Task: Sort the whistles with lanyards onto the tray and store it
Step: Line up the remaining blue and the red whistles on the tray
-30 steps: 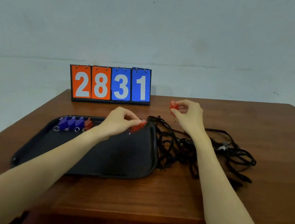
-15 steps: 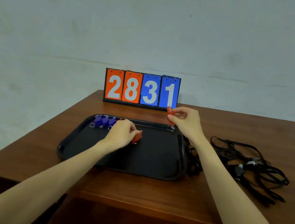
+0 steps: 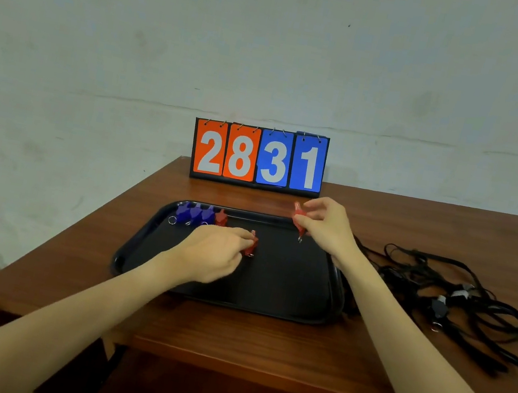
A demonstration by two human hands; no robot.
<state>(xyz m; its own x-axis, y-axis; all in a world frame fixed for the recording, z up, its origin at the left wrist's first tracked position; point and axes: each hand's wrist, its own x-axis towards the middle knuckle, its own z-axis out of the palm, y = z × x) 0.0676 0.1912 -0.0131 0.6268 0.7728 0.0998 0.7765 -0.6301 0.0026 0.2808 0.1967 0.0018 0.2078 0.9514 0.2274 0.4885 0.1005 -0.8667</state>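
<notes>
Both hands pinch red whistles: left (image 3: 210,257) level (image 3: 250,246), right (image 3: 328,229) upright (image 3: 297,220).

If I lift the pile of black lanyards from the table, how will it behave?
The black lanyards lie in tangled, slack loops, so they will probably come up floppy and together as one clump. The clips among them may dangle and snag. The pile looks light for its size.

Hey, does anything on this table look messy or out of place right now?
Yes: the black lanyards lie in a tangled heap on the table, right of the tray. The whistles in the tray's far left corner sit in a neat row. Nothing looks spilled or broken.
</notes>
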